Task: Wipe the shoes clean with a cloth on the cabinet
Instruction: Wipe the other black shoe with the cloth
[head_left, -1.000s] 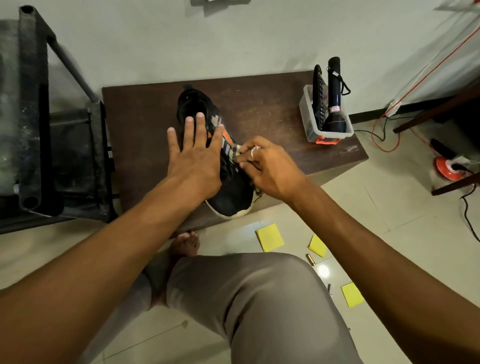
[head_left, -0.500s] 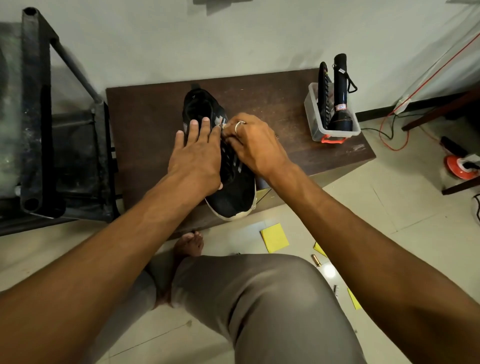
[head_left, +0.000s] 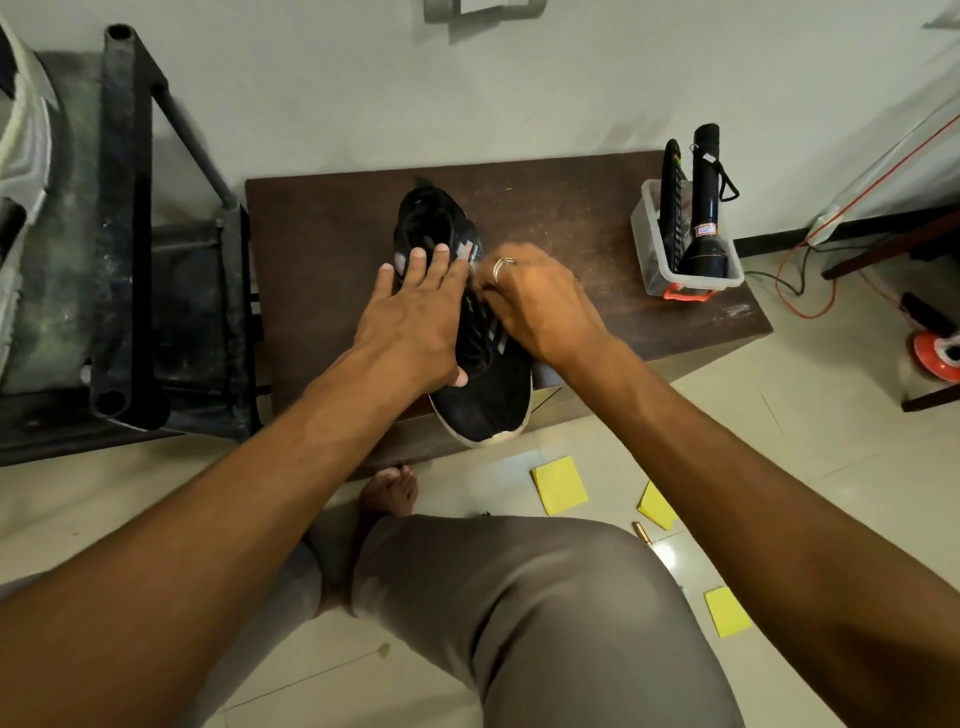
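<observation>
Shoe (head_left: 483, 395), on cabinet (head_left: 322, 249): left hand (head_left: 415, 317) flat atop, fingers (head_left: 439, 262) straight, steadying; right hand (head_left: 540, 301) alongside, curled, apparently pinching hidden cloth.

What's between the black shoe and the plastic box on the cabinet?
Head view: the right hand beside the shoe, then bare cabinet top up to the plastic box.

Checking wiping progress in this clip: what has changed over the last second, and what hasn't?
The right hand, pinching the cloth, slid along the shoe from its middle toward the heel opening; it is motion-blurred now. Nothing was taken or let go. The left hand stays flat on the shoe, which has not moved on the cabinet.
</observation>
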